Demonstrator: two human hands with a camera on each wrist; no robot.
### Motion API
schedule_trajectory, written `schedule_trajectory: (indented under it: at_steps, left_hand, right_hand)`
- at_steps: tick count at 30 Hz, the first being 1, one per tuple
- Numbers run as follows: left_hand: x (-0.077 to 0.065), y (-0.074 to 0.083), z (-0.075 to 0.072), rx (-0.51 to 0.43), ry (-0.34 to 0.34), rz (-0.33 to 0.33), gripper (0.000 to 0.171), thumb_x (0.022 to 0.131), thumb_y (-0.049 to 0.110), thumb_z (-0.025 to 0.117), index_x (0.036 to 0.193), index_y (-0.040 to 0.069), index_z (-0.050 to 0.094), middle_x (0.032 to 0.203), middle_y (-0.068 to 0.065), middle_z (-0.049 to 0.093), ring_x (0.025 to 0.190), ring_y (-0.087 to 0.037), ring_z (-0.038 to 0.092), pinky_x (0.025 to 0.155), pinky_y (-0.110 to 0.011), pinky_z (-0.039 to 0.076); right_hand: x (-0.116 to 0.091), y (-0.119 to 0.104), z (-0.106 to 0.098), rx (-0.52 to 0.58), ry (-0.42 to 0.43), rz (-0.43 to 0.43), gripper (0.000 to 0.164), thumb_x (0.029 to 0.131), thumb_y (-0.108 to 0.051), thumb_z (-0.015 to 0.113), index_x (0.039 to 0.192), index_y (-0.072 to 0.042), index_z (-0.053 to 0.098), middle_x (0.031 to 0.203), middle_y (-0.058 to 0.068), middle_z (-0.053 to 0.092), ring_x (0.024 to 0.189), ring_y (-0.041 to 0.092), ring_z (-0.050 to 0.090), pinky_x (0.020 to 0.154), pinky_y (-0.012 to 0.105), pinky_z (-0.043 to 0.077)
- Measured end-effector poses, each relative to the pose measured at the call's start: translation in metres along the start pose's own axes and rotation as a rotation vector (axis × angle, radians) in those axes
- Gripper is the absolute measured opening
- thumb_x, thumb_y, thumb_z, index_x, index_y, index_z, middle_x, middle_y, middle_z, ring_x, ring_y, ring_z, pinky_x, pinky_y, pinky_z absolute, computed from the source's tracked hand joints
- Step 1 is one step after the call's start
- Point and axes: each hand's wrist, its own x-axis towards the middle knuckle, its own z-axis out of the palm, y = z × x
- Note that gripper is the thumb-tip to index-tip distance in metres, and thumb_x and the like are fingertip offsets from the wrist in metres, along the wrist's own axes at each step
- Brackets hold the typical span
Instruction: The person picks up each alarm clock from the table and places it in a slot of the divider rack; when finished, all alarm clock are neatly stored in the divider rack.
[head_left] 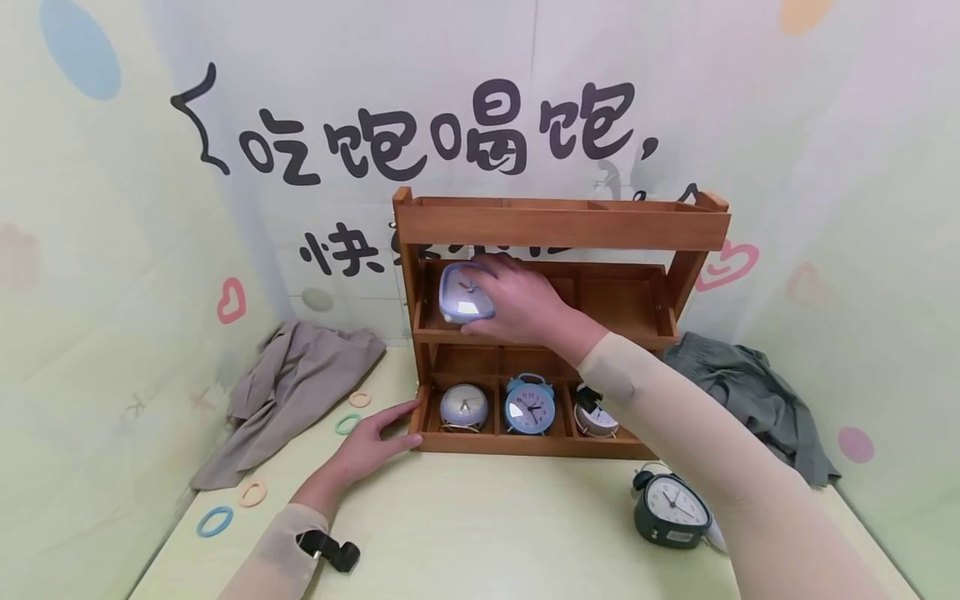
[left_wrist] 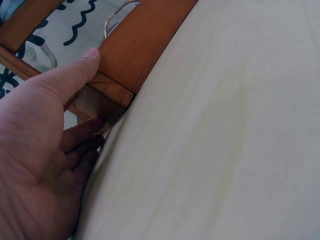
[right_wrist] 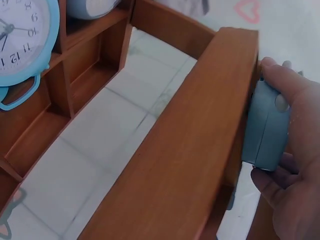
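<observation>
My right hand [head_left: 517, 300] grips a small square alarm clock [head_left: 467, 293] with a pale blue-violet rim, thumb and fingers on its edges. The clock is at the left part of the middle tier of a brown wooden shelf [head_left: 562, 227]. In the right wrist view its blue-grey side [right_wrist: 267, 127] is close beside the wooden rail [right_wrist: 175, 125]. My left hand [head_left: 365, 450] rests its thumb and fingertips on the lower left corner of the shelf; in the left wrist view the thumb [left_wrist: 75, 75] lies along that corner.
The bottom tier holds a round silver-blue clock [head_left: 463, 407], a blue twin-bell clock [head_left: 529, 407] and a white-faced clock [head_left: 596, 417]. A dark green alarm clock [head_left: 672, 510] stands at front right, partly covering a pale object. Cloths [head_left: 300, 383] and coloured rings [head_left: 215, 522] lie around.
</observation>
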Motion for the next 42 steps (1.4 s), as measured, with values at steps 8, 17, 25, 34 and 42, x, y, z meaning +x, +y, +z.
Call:
schedule_trajectory:
  at_steps: [8, 17, 25, 34, 42]
  left_hand:
    - [0.0, -0.001, 0.001, -0.003, 0.002, -0.004, 0.075, 0.097, 0.047, 0.088, 0.164, 0.026, 0.059, 0.169, 0.0, 0.053, 0.161, -0.029, 0.041, 0.133, -0.053, 0.031]
    - [0.001, -0.002, 0.0, -0.023, 0.002, -0.007, 0.074, 0.097, 0.047, 0.088, 0.163, 0.029, 0.06, 0.169, 0.002, 0.053, 0.162, -0.028, 0.041, 0.134, -0.052, 0.029]
    - [0.0, -0.001, 0.001, -0.006, 0.007, 0.005, 0.073, 0.098, 0.047, 0.087, 0.163, 0.028, 0.06, 0.169, 0.0, 0.054, 0.161, -0.03, 0.042, 0.133, -0.054, 0.03]
    - [-0.001, 0.0, 0.001, -0.004, 0.006, -0.006, 0.074, 0.098, 0.047, 0.087, 0.164, 0.027, 0.059, 0.169, -0.001, 0.053, 0.161, -0.029, 0.043, 0.133, -0.054, 0.031]
    - [0.0, -0.002, 0.001, -0.017, 0.001, -0.003, 0.074, 0.098, 0.047, 0.087, 0.164, 0.028, 0.059, 0.169, 0.0, 0.053, 0.161, -0.03, 0.042, 0.134, -0.054, 0.029]
  right_hand:
    - [0.012, 0.007, 0.015, -0.091, -0.019, -0.006, 0.094, 0.09, -0.063, 0.088, 0.162, -0.012, 0.056, 0.162, 0.017, 0.052, 0.147, 0.037, 0.051, 0.123, 0.051, 0.047]
    - [0.012, 0.007, 0.026, -0.18, -0.016, -0.003, 0.093, 0.093, -0.069, 0.082, 0.163, -0.014, 0.056, 0.165, 0.017, 0.048, 0.151, 0.036, 0.044, 0.131, 0.053, 0.038]
    - [0.006, 0.004, 0.03, -0.199, -0.039, 0.022, 0.083, 0.103, -0.075, 0.061, 0.159, -0.013, 0.062, 0.171, 0.018, 0.042, 0.154, 0.038, 0.039, 0.131, 0.058, 0.036]
    - [-0.021, 0.003, 0.014, -0.062, -0.057, 0.038, 0.087, 0.105, -0.072, 0.063, 0.166, -0.011, 0.052, 0.176, 0.017, 0.037, 0.162, 0.037, 0.031, 0.135, 0.055, 0.028]
    - [-0.112, 0.008, -0.013, 0.058, 0.06, -0.011, 0.082, 0.101, -0.057, 0.08, 0.161, -0.006, 0.057, 0.165, 0.019, 0.051, 0.154, 0.04, 0.044, 0.126, 0.062, 0.042]
